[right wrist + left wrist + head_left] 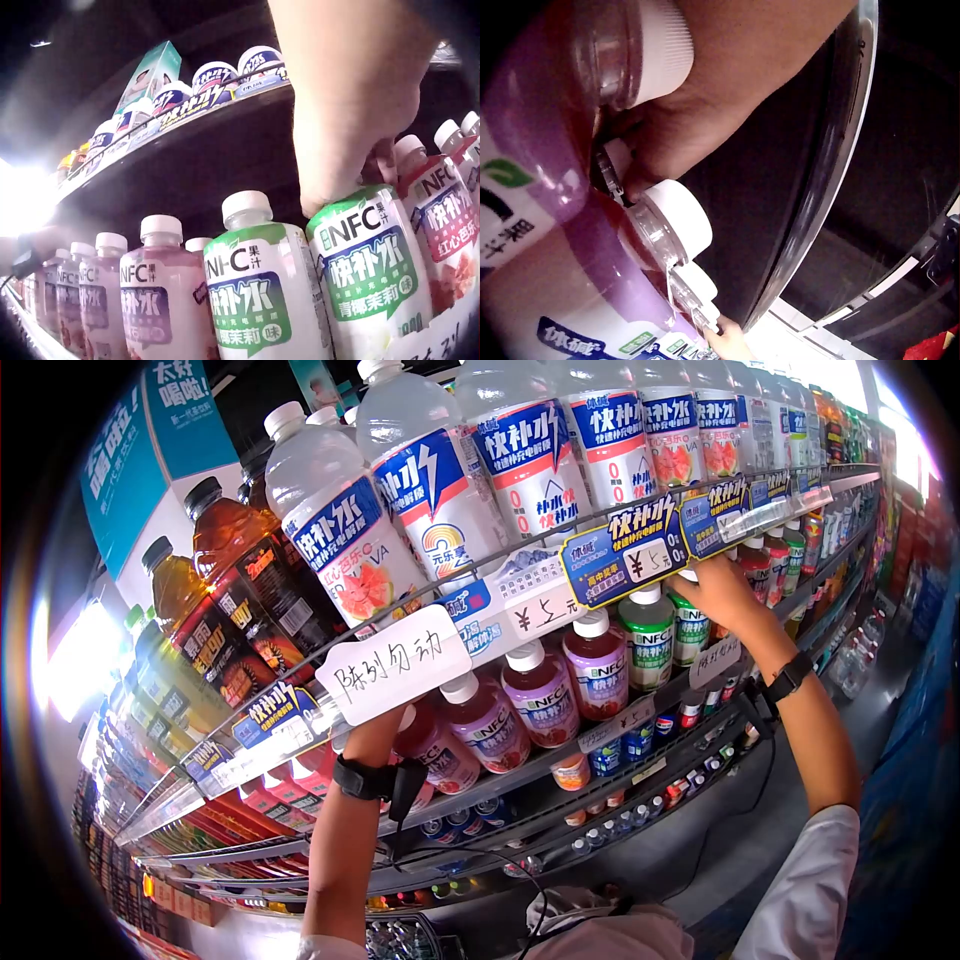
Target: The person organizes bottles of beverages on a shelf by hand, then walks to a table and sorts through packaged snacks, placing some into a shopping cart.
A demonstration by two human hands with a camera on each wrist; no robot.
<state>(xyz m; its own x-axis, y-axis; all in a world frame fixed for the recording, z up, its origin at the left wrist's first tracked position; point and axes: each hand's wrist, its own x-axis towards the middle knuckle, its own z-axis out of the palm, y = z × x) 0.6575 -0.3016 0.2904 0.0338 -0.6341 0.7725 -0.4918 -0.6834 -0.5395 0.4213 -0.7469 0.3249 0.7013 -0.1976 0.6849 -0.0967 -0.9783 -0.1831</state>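
Note:
My right hand reaches under the upper shelf's price strip and grips the top of a juice bottle with a green and white NFC label. That bottle leans slightly, its cap hidden under the hand. Beside it stands another green-labelled bottle with a white cap. My left hand is deep among purple-labelled bottles on the same shelf, next to their white caps. Its fingertips are hidden behind the bottles, and I cannot tell whether they hold one. A handwritten white card covers part of this hand in the head view.
Large clear bottles line the shelf above, behind a wire rail and price tags. Dark tea bottles stand at the left. Lower shelves hold cans and small bottles. A thin cable hangs by the right arm.

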